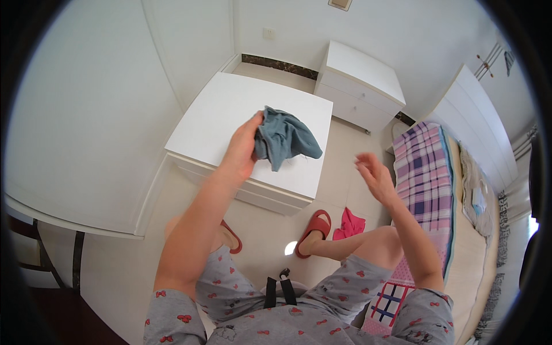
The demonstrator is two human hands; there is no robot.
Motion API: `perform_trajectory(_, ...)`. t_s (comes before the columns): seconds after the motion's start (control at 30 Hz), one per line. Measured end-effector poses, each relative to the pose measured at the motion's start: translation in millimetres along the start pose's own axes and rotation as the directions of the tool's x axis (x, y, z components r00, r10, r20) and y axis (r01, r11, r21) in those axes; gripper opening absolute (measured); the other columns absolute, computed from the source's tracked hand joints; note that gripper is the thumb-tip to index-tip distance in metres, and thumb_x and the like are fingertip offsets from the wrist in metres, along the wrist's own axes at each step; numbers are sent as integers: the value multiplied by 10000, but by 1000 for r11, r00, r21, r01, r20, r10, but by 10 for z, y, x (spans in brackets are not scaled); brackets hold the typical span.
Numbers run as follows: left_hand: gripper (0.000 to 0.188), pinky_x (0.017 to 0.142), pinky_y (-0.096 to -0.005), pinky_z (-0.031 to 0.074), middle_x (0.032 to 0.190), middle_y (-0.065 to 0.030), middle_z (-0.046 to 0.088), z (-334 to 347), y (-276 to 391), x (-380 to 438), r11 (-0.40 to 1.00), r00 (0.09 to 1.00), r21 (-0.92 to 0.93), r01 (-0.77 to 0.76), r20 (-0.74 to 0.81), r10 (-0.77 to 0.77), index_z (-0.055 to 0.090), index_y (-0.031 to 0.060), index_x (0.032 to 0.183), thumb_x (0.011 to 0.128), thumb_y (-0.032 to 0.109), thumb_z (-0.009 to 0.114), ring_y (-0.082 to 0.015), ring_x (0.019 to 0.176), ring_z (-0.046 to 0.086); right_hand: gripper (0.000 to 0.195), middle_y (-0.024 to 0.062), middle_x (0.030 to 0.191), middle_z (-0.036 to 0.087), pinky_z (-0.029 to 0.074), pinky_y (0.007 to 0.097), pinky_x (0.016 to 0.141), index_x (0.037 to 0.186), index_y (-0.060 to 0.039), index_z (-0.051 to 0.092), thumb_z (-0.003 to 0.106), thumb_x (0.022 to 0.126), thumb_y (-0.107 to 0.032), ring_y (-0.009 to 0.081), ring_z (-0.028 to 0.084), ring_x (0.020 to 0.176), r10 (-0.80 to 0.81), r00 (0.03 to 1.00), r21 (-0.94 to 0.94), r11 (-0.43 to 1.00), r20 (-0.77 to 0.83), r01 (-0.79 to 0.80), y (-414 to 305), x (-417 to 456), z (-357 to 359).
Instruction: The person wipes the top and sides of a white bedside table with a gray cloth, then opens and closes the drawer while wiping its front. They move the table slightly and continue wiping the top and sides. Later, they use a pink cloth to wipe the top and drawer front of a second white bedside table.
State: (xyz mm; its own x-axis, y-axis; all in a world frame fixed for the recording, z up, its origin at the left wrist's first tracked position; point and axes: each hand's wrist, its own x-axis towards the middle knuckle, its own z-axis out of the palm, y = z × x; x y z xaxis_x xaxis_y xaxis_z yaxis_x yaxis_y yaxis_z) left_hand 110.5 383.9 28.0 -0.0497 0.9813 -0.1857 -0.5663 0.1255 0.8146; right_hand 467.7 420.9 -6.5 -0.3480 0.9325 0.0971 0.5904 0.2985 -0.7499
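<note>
My left hand (243, 144) grips a crumpled blue-green cloth (284, 136) by its left side. The cloth is bunched, with loose threads hanging from its lower edge, and it is over the white top of a low cabinet (207, 116). Whether it touches that top I cannot tell. Off to the right, my right hand (374, 174) is in the air between the cabinet and the bed, fingers apart and holding nothing. A bright pink cloth (350, 224) lies crumpled on the tiled floor, below my right hand in the picture.
A white two-drawer cabinet (362, 82) stands against the back wall. Along the right runs a bed (470, 258) with a plaid cover (424, 172) and a white headboard (470, 129). A large white wardrobe (95, 108) fills the left. My feet wear red slippers (317, 224).
</note>
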Motion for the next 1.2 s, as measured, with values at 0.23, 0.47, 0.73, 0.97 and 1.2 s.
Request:
perform_trajectory(0.23,441,857,-316,520,1157,-47,660,146,-363,-27,968,985,246,55,144,-92,568,96,1309,1054,437,451,-142,1033,640,363,100,1076,658,508,317,871,1252,-60,532,645,910,-101,199,637,992,-160,987,291,943,-22,159,-1314,276,927)
perform_trajectory(0.47,424,820,-287,480,1085,-71,686,-145,-141,168,833,983,550,-50,174,-55,574,57,1316,1037,372,516,-152,980,664,212,9,998,640,461,225,806,1163,-66,605,525,966,-70,87,574,890,-67,998,377,924,2,61,-1011,836,626)
perform_trajectory(0.73,499,1058,-399,369,1142,-112,682,-312,360,-38,821,915,493,-288,-113,388,510,62,1404,992,334,582,-174,1055,654,483,212,1285,627,460,388,999,1331,-7,537,615,932,-267,328,592,1208,-167,972,-206,970,-167,131,-117,1160,150)
perform_trajectory(0.97,462,1109,-402,355,1191,-146,667,-641,695,-415,782,803,451,-430,-205,560,491,20,1402,1008,257,532,-212,1095,647,793,260,1533,362,231,545,1174,1490,-13,382,610,904,-498,492,281,1432,-132,967,-450,893,-219,20,295,1232,1840)
perform_trajectory(1.2,427,1093,-376,379,1157,-159,676,-700,727,-534,761,789,500,-413,-221,574,491,2,1390,1019,213,495,-207,1079,651,624,225,1476,441,287,522,1159,1420,-56,490,590,880,-351,416,376,1387,-434,861,-510,821,-266,257,-789,2408,3208)
